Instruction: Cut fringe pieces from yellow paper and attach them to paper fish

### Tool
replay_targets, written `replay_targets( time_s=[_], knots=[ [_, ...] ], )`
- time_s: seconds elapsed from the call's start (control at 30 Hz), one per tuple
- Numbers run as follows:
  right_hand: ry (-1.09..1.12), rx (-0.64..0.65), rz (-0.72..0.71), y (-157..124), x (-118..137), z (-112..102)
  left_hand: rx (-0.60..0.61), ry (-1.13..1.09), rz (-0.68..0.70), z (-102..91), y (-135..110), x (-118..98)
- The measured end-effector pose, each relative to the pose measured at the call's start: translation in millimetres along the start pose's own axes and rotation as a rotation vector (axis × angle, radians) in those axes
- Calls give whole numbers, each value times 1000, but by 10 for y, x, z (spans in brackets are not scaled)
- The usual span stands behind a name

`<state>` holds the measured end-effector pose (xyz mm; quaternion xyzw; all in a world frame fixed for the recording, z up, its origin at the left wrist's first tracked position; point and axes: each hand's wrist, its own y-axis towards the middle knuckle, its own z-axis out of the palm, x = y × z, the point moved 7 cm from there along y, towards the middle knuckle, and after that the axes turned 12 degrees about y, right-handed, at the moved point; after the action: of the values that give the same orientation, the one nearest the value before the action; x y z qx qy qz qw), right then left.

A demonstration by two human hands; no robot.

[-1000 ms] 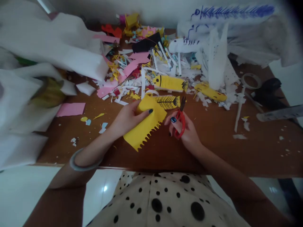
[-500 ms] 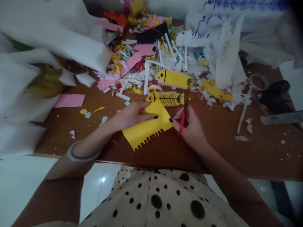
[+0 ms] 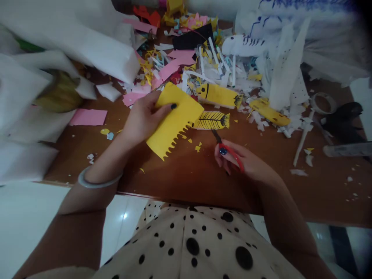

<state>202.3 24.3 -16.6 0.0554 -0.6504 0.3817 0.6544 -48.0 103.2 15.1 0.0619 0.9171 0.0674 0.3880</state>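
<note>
My left hand grips a sheet of yellow paper with the thumb on top; its lower right edge is cut into a row of small notches. My right hand is closed around red-handled scissors, whose dark blades point up and left, apart from the paper. Small yellow scraps lie on the table between the two hands. Just behind the sheet is a yellow paper fish with drawn black bones, its head partly covered. Another yellow paper fish lies beyond it.
Paper scraps and pens are heaped at the back of the brown table. White foam blocks crowd the left. A pink paper piece lies near them. At right are a tape roll and a dark object.
My left hand has lifted the yellow paper up and left, turning it. My right hand has let go of the paper's edge and drawn down and right with the scissors. Scraps now show on the table.
</note>
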Motion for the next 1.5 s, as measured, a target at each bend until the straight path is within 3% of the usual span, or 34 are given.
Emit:
replay_targets(
  time_s=[0.1,0.27,0.43,0.8,1.5],
  knots=[
    [-103,61,42,4,-34,56,47,-50,-19,40,-12,3],
    [-115,78,-5,38,-2,124,177,0,54,124,-95,-185],
    [-168,79,-7,38,8,133,196,8,95,144,-129,-278],
    [-192,117,9,20,17,147,175,71,126,137,-136,-293],
    [-282,122,-14,33,20,163,248,123,126,173,-141,-296]
  ],
)
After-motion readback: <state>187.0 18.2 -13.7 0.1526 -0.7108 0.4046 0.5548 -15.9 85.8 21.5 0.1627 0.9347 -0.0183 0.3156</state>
